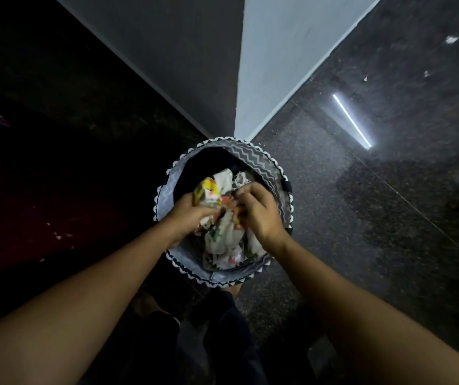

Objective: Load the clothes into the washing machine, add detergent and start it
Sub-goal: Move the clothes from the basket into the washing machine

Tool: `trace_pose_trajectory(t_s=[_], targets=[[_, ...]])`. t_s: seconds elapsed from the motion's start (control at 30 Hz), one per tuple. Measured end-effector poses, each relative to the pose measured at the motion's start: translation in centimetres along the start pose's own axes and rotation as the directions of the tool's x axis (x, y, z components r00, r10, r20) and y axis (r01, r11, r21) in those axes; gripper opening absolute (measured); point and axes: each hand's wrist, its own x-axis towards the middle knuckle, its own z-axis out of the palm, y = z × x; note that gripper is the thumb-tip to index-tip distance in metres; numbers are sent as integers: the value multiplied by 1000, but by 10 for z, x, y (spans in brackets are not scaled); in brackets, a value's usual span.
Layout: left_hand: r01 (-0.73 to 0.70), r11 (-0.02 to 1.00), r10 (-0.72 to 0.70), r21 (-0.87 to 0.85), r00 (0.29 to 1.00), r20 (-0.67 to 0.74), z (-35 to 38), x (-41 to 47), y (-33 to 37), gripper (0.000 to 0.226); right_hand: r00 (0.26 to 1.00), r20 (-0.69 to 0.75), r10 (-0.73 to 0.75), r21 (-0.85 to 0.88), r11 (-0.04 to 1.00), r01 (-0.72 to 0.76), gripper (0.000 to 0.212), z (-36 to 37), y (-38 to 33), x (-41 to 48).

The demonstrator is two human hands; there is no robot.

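A round grey laundry basket (pixel 259 159) with a zigzag pattern and a black-and-white toothed rim stands on the floor below me. Inside lies a crumpled white cloth (pixel 222 240) printed in yellow, orange and green, over darker clothing at the back. My left hand (pixel 188 215) grips the cloth from the left. My right hand (pixel 260 212) grips the same bundle from the right, its fingers curled into the fabric. Both hands are over the middle of the basket. No washing machine or detergent is in view.
A wall corner (pixel 238 79) rises just behind the basket, dark grey on the left face and pale on the right. Polished dark speckled floor (pixel 361 218) spreads to the right, with a reflected light strip. The left side is very dark. My legs are below the basket.
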Motion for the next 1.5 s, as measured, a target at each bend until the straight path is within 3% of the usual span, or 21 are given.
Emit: trace_pose_trajectory(t_s=[0.03,0.1,0.2,0.3,0.4,0.47,0.53,0.57,0.63,0.67,0.73,0.83,0.87,0.9,0.97,1.07,1.17,1.23,1.3,1.4,1.5], targets=[[37,989,-47,-140,997,-66,-3,-4,4,27,997,-20,-74,-217,974,68,12,-11,2,0],[79,928,-107,-363,993,-57,-13,-14,14,21,995,51,-83,-676,731,95,51,-30,8,2],[105,833,-61,-543,993,98,-25,-32,37,23,990,144,8,-867,484,122,98,-40,14,4],[73,728,40,-682,988,149,-31,-46,53,36,996,87,-35,-888,449,94,101,-33,16,4],[38,628,83,-777,990,116,-39,-54,61,41,988,48,-144,-914,392,102,70,-23,18,2],[39,634,48,-772,995,90,-45,-56,64,43,979,-52,-198,-840,539,64,33,-21,15,3],[66,697,-6,-714,996,86,-48,-58,66,42,964,-257,-68,-501,862,-73,17,-22,4,7],[88,729,-33,-679,995,93,-49,-58,65,41,950,-312,8,-295,950,-105,16,-24,1,9],[125,749,-78,-651,992,101,-51,-58,61,41,948,-309,-77,-310,950,-24,12,-32,-6,12],[126,729,-79,-673,992,100,-52,-58,61,41,949,-252,-188,-457,888,55,13,-36,-7,11],[94,653,-27,-752,994,102,-53,-60,64,39,940,5,-340,-693,677,248,49,-40,-8,8],[44,513,99,-857,989,109,-47,-66,77,45,874,400,-276,-811,338,478,109,-32,-5,9],[27,487,135,-873,985,106,-43,-67,81,52,867,438,-238,-810,313,495,116,-27,-1,10],[22,494,164,-869,979,118,-39,-70,87,53,876,436,-208,-799,358,483,115,-24,3,10],[11,495,203,-869,971,128,-33,-73,96,44,930,321,-177,-689,631,358,99,-16,2,7],[12,557,144,-831,983,110,-42,-72,97,53,981,86,-172,-283,940,189,75,-11,-7,5],[94,720,-44,-688,995,91,-58,-57,76,33,975,-137,-176,60,981,186,25,-15,-10,8],[116,889,-165,-443,983,-75,-64,-43,53,23,964,-251,-85,222,965,142,23,-23,-11,8],[112,977,-149,-184,968,-202,-64,-34,31,58,954,-299,-11,313,943,109,25,-31,-13,7],[-112,987,133,112,970,-203,-64,-35,9,111,947,-313,-64,221,965,139,20,-34,-14,3],[-418,832,422,365,904,72,-45,-41,1,134,951,-232,-203,-19,979,205,20,-13,-29,-8]])
